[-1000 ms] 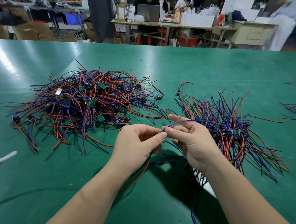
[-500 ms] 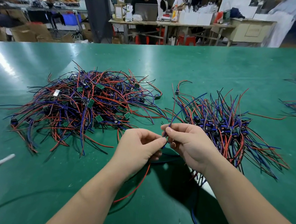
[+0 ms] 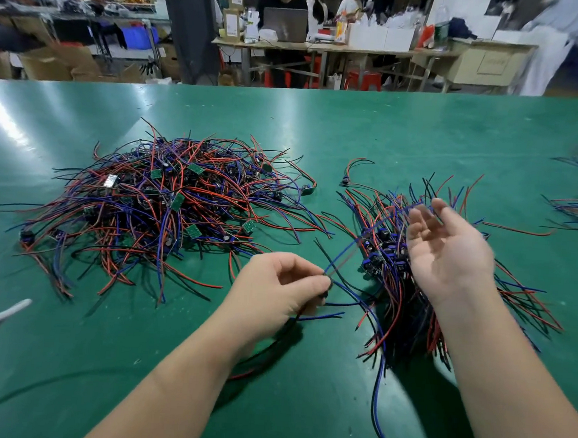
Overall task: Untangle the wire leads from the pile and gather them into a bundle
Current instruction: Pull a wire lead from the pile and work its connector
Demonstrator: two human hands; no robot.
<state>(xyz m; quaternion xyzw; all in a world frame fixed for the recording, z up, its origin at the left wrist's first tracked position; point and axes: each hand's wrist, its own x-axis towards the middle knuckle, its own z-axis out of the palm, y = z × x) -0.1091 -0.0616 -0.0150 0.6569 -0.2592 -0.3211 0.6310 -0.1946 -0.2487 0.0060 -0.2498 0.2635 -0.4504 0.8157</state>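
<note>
Since half a second ago the right hand (image 3: 446,250) has let go of the pinch it shared with the left and swung out toward 2 o'clock; it now hangs blurred over the sorted wires, palm up, fingers spread and holding nothing. Nearest the body, the left hand (image 3: 276,288) curls its thumb and forefinger round one wire lead (image 3: 341,258), whose blue strand rises toward 1 o'clock while its red and black tails trail back under the wrist. At 3 o'clock from that pinch lies the bundle (image 3: 379,256), its dark connectors roughly lined up. At 10 o'clock sits the tangled pile (image 3: 165,206) on the green tabletop (image 3: 355,127). To do this step well, keep the left pinch firm, check the tails run free of neighbouring strands, then lay the lead along the bundle with its connector beside the others, so the loose ends do not cross again
</note>
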